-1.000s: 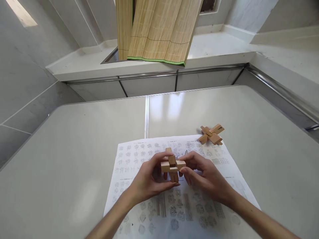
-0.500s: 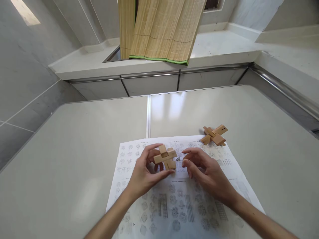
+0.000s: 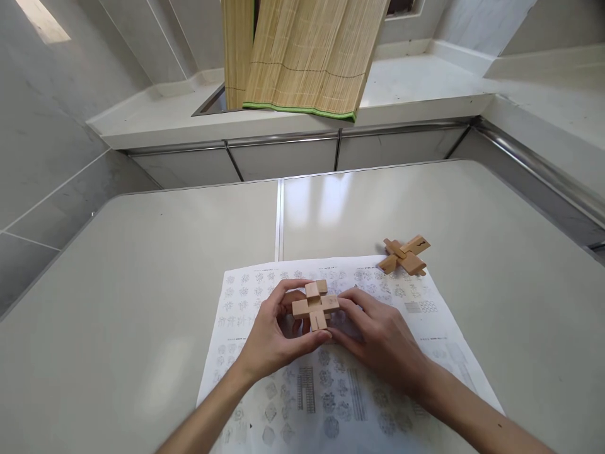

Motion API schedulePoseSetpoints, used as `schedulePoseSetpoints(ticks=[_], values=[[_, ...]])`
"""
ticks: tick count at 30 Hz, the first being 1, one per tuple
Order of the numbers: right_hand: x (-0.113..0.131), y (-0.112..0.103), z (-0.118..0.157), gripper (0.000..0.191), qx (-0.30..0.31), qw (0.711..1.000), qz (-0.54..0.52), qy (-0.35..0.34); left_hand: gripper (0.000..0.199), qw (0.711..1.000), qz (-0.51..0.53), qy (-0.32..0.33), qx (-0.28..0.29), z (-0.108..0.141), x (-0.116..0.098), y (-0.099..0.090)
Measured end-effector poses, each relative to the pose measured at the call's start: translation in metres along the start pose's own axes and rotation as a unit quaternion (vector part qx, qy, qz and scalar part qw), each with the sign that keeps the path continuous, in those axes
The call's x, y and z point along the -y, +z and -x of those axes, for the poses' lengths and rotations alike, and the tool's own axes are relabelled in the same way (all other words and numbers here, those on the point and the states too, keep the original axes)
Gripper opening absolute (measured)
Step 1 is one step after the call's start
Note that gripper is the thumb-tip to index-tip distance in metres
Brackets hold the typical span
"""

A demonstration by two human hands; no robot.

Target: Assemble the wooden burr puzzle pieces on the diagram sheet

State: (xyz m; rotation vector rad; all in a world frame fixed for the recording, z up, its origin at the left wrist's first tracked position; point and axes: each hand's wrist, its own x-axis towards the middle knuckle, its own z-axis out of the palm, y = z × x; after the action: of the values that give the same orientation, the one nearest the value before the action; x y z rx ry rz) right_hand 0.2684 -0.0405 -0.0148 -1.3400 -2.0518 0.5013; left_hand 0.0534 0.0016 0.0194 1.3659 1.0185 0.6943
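Observation:
A light wooden interlocking puzzle (image 3: 314,307), made of crossed blocks with a small hollow at its middle, is held above the printed sheet. My left hand (image 3: 283,328) wraps it from the left, with the thumb under its near end and fingers behind the far side. On the right, my right hand (image 3: 378,328) pinches the puzzle's right side between thumb and fingers. Some of the fingertips are hidden behind the blocks. Below both hands lies the large white paper sheet (image 3: 265,391), covered with small assembly drawings.
A second, darker wooden puzzle (image 3: 404,255) rests at the sheet's far right corner. The pale table (image 3: 118,284) has a seam running away from me. Behind it stands a white ledge (image 3: 425,82) with a bamboo mat (image 3: 307,63) hanging over it.
My right hand has moved left and closed onto the puzzle, from which it was apart before. The puzzle has turned so its crossed face points up more squarely.

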Motion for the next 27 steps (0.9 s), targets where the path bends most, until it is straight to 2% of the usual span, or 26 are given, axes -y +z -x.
schedulePoseSetpoints(ticks=[3,10,15,18,23,27], values=[[-0.001,-0.001,-0.002,0.011,0.004,1.0,-0.001,0.004,0.066,1.0,0.018,0.003,0.024,0.0,0.001,-0.003],[-0.001,-0.007,-0.002,0.016,-0.022,0.995,-0.083,0.045,0.064,0.99,0.114,-0.037,0.074,-0.006,0.0,-0.012],[0.005,-0.013,-0.005,0.017,-0.024,0.973,-0.208,0.094,0.06,0.996,0.058,-0.046,0.057,-0.001,-0.004,-0.009],[0.007,-0.021,-0.008,0.018,-0.002,0.935,-0.318,0.158,0.057,1.0,0.001,-0.018,0.023,0.002,-0.004,-0.007],[0.001,-0.03,-0.01,0.026,0.048,0.845,-0.467,0.256,0.062,0.999,-0.031,0.023,-0.023,0.004,-0.001,-0.007],[-0.01,-0.026,-0.006,0.029,0.063,0.782,-0.566,0.253,0.065,0.999,-0.021,0.044,-0.017,0.005,0.001,-0.007]])
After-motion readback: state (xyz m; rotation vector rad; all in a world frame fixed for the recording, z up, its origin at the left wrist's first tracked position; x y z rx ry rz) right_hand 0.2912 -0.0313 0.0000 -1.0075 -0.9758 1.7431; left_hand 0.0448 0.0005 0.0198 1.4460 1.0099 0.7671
